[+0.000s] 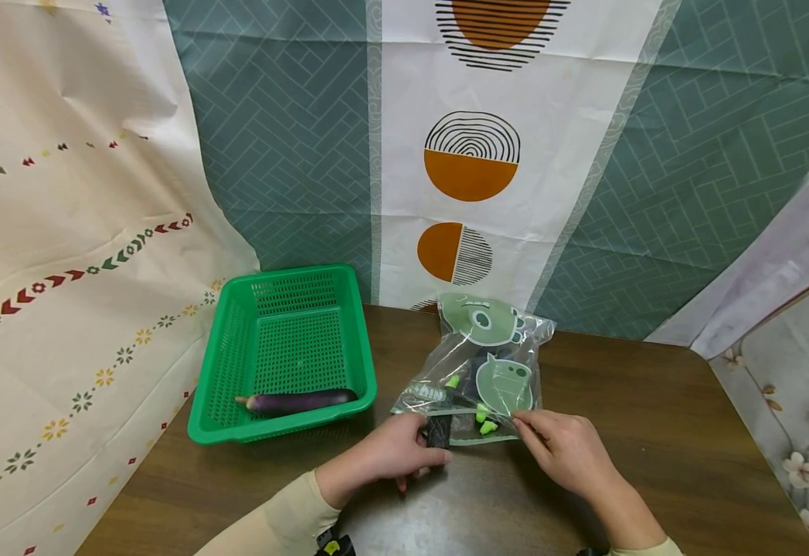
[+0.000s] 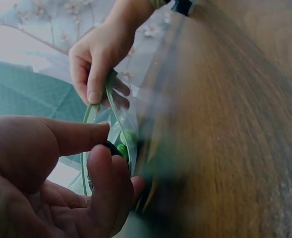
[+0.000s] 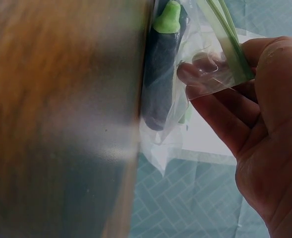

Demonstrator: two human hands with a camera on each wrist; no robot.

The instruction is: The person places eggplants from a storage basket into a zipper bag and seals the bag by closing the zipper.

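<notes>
A clear zip bag (image 1: 482,386) with green cartoon prints lies on the table, its mouth towards me. My right hand (image 1: 567,448) pinches the right end of the bag's green-edged mouth between thumb and fingers. At the left of the mouth, my left hand (image 1: 393,452) holds a dark eggplant-shaped piece (image 1: 439,432), partly inside the bag. Within the bag are more dark pieces with lime-green caps; one dark eggplant-shaped piece (image 3: 161,74) shows through the plastic in the right wrist view. The left wrist view shows the mouth parted, with green caps (image 2: 128,136) inside.
To the left stands a green perforated basket (image 1: 365,340) with a long purple eggplant (image 1: 303,401) lying along its near side. Patterned cloth (image 1: 293,139) hangs behind the wooden table (image 1: 654,432), and a flowered cloth lies beyond its right edge.
</notes>
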